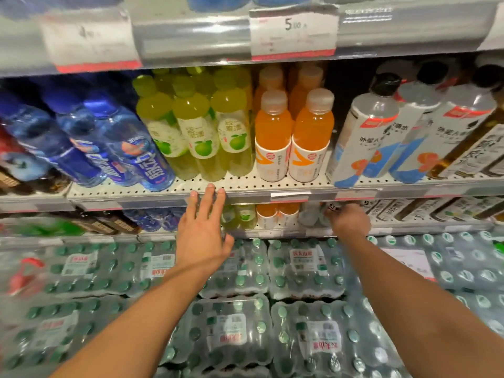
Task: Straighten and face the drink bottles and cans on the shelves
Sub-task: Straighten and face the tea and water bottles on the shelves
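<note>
Gripping black-capped bottle [331,211] | right hand [350,221] | left hand [203,230] fingers spread

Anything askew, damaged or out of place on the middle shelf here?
Nothing is spilled or visibly damaged. One oddity: a dark gap between the orange bottles and the black-capped bottles, where no bottle stands at the front. The bottles' lean looks like wide-angle distortion, not real tilt.
</note>
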The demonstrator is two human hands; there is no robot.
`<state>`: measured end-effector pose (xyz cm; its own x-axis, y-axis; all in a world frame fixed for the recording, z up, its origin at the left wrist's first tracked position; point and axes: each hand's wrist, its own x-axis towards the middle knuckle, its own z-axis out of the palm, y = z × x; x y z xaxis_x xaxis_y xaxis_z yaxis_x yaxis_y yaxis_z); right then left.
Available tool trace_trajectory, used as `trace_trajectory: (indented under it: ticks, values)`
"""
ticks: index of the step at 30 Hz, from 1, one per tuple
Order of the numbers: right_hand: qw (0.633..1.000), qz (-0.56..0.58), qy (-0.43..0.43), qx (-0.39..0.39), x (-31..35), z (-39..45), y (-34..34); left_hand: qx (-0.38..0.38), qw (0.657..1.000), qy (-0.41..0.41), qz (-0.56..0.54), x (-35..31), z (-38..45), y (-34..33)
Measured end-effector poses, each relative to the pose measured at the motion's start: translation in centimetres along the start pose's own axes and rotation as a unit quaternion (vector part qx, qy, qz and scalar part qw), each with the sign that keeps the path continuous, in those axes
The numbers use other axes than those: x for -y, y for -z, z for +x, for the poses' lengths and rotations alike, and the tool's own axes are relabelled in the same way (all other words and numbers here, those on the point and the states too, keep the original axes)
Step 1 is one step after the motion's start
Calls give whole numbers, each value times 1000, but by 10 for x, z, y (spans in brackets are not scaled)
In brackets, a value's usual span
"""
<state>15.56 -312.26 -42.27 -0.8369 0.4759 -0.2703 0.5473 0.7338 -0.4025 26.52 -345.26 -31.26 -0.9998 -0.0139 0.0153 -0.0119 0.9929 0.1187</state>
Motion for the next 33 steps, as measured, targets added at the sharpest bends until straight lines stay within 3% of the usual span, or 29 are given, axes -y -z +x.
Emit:
trace_trajectory:
  ticks: [5, 9, 13, 18, 22, 27, 33]
  values:
    - [993, 91, -36, 59, -2, 5, 6, 7, 1000, -4, -21, -1, -2, 4]
    - [962, 218, -97, 130, -26, -1, -8, 45, 998, 2, -37, 2, -1, 8]
    - [952, 230, -77, 189, -31, -85, 1, 71, 994, -9, -81, 10, 0, 14]
    - [933, 251, -77, 247, -35, -189, 12, 112, 992, -17, -57, 15, 3, 30]
    - [926, 295, -54, 227, -22, -257, 35, 128, 989, -65, -39, 23, 2, 43]
    - [908, 379, -4, 178, -7, -322, 67, 151, 968, -103, -173, 30, -45, 62]
    - [940, 285, 121, 142, -5, -372, 86, 189, 956, -57, -215, 44, -139, 74]
